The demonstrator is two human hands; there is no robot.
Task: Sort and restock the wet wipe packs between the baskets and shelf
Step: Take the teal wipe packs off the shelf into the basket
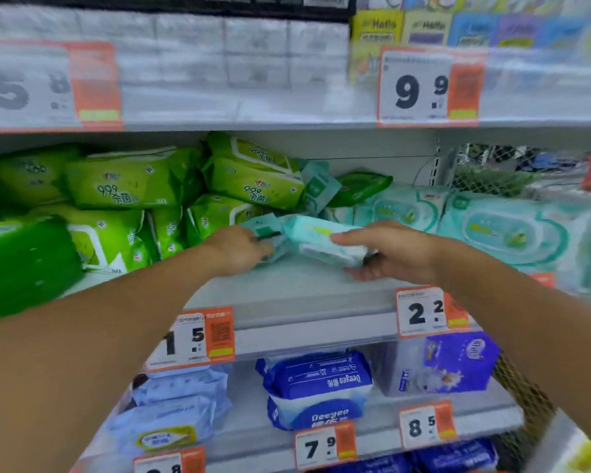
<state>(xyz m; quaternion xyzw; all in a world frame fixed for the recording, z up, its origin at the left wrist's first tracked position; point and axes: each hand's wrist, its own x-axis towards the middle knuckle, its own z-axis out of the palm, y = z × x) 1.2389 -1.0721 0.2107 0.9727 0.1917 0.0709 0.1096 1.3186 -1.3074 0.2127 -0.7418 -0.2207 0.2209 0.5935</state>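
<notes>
Holding one pale pack (321,242) sideways in our right hand (394,252), we pinch a small pack (265,230) just left with our left hand (241,250).

bare shelf (297,298) strip open ahead, green packs (130,186) crowd left (stacked high), teal packs (512,230) block right

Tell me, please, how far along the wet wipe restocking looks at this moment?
Green packs already fill the shelf's left, pale mint ones its right. In hand: the right hand grips a mint pack, the left hand a smaller teal one. The bare middle of the shelf remains unfilled.
</notes>
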